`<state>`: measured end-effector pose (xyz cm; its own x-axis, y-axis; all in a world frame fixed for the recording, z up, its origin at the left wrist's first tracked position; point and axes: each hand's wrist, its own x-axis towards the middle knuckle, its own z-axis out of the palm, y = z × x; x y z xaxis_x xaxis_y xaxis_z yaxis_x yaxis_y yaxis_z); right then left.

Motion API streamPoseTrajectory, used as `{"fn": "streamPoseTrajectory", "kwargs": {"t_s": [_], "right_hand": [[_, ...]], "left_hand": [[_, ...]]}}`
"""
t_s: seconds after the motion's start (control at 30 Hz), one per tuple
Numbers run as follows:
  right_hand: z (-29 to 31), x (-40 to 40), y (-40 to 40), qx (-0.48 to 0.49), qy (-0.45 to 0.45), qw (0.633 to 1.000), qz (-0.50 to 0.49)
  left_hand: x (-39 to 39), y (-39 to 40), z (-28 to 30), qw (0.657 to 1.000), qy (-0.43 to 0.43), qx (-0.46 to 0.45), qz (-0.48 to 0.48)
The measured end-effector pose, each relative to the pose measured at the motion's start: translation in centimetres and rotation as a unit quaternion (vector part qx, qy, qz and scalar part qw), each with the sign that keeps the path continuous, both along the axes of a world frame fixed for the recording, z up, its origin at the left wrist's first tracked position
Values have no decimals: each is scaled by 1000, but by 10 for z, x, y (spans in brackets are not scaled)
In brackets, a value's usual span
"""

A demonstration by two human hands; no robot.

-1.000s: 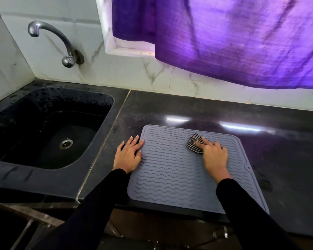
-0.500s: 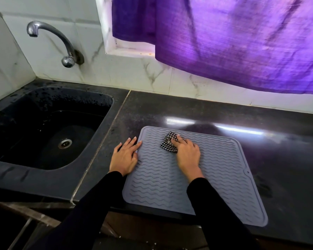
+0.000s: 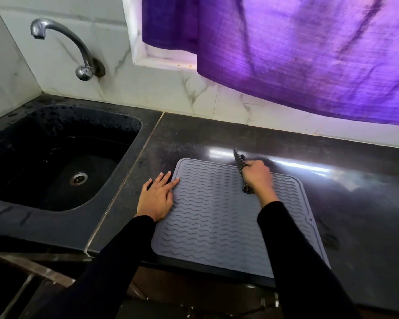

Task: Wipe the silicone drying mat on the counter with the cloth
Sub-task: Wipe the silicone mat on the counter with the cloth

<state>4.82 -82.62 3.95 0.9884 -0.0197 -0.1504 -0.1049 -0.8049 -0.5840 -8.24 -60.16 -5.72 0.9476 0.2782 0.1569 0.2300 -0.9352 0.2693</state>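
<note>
The grey mat [image 3: 228, 215] with wavy ridges lies flat on the dark table [image 3: 366, 203], its near edge reaching past the table's front edge. The right hand [image 3: 257, 178] grips the checked cloth [image 3: 241, 168] in a fist over the mat's far edge; the cloth sticks out above and below the fist, slightly blurred. The left hand [image 3: 158, 195] lies spread and flat on the mat's left edge, fingers straight. To the left of the table is a black sink [image 3: 115, 180] with a metal tap [image 3: 78, 51] above it. A purple curtain [image 3: 297, 54] hangs at the far wall.
</note>
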Motion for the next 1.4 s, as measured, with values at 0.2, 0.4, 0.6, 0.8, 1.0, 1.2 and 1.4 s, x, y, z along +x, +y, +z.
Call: {"fn": "streamPoseTrajectory", "kwargs": {"t_s": [0.2, 0.4, 0.6, 0.8, 1.0, 1.2, 1.4], "right_hand": [[-48, -37, 50, -231, -158, 932, 228], [-56, -27, 17, -289, -182, 899, 274], [-52, -29, -37, -318, -151, 913, 207], [-9, -16, -26, 3, 6, 999, -46], [-27, -88, 26, -104, -128, 968, 191], [-57, -105, 23, -252, -161, 914, 274], [-26, -99, 32, -273, -103, 931, 220]], "left_hand": [[0, 0, 3, 1000, -12, -25, 2], [-1, 1, 3, 999, -15, -38, 0], [-1, 0, 2, 1000, -7, -29, 1], [-1, -1, 2, 999, -10, -32, 4], [-1, 0, 1, 999, -17, -34, -1], [0, 2, 0, 999, -12, -40, 0], [0, 3, 1, 999, -7, -53, -4]]}}
